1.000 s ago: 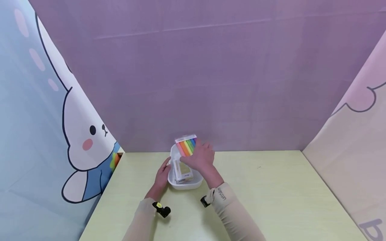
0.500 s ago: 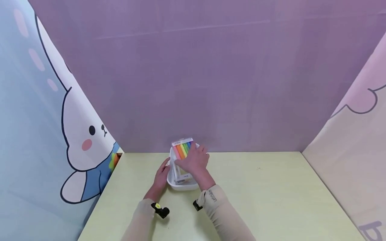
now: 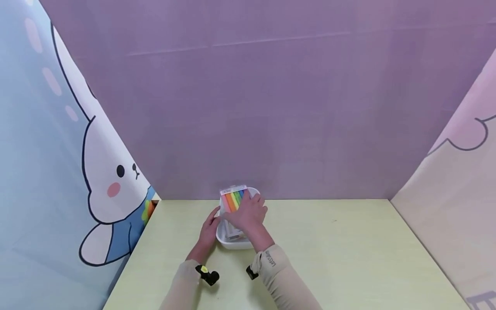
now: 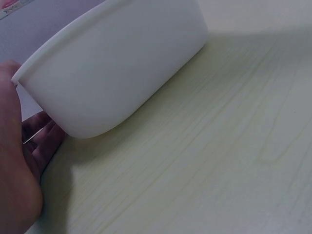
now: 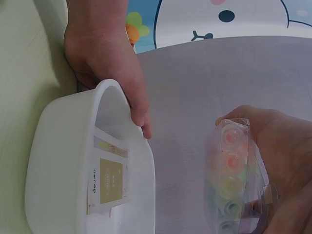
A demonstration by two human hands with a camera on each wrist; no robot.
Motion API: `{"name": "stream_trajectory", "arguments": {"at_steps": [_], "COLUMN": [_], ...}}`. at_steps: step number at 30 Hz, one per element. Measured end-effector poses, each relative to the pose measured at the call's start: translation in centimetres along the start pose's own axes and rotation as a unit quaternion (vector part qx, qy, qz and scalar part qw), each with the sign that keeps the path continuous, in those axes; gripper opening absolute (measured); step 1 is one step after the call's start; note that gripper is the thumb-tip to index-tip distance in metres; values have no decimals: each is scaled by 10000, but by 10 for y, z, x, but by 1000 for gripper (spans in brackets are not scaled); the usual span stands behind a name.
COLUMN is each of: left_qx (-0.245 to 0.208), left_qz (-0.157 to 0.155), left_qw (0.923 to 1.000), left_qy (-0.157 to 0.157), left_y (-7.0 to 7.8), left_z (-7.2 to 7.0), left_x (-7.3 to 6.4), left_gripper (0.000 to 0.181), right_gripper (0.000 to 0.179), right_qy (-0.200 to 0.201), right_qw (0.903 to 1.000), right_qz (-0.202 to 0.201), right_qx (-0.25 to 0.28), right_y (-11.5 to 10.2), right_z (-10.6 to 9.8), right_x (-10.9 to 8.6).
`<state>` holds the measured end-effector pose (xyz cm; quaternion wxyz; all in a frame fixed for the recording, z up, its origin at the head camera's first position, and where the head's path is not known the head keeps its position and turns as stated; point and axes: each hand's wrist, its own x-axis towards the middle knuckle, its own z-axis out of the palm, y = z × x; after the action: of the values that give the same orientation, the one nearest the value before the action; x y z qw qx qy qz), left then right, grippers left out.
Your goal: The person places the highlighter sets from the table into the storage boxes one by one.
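My left hand (image 3: 208, 229) holds the side of a white plastic basin (image 3: 235, 246), one digit at the rim and other fingers lower against the outer wall. Over the basin, my right hand (image 3: 249, 214) grips a clear pack of rainbow-coloured markers (image 3: 230, 202) between thumb and fingers. The right wrist view shows the round marker ends through the plastic, with the pack above the basin's opening. A small white box with a gold panel (image 5: 111, 180) lies inside the basin; from the head, my right hand and the pack partly cover it.
The basin stands on a pale wooden table (image 3: 333, 254). Behind rises a plain purple cloth backdrop (image 3: 271, 107). A cloth with a cartoon rabbit (image 3: 112, 172) hangs at the left, and a pink and cream cloth (image 3: 461, 193) at the right.
My right hand has brought the marker pack left and down over the basin, covering more of the white box. The left hand has kept its place at the basin's side.
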<state>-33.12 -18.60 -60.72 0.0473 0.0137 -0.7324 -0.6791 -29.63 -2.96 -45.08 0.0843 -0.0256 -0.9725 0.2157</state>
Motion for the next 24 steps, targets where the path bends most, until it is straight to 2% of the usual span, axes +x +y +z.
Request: {"name": "stream_trajectory", "arguments": {"at_steps": [5,10,14,18,24], "left_qx": [17,-20,30,26,64], "left_qz": [15,168,157,-22,-170], "left_qw": [9999,9999,9998,9999,9998], "left_qy": [-112,19,92,147,83], "left_y": [-1,1,1,1,3], "left_z": [-2,-1,1,2,2], "left_x": [1,5,4,3,1], "left_gripper": [47,45,45,45,45], "right_gripper": [112,114,102,89,76], "right_qy": [-169,-370,-361,-512,-605], "right_qw": [9998,9992,9992,9985,9980], "right_qz": [116,138,153,157,102], "right_qx": [-19,-112,-17,70,143], "right_y": [3,12,24,36,51], "right_z": [5,7,4,2,3], "right_x": [-1,1,0,-2,-9]}}
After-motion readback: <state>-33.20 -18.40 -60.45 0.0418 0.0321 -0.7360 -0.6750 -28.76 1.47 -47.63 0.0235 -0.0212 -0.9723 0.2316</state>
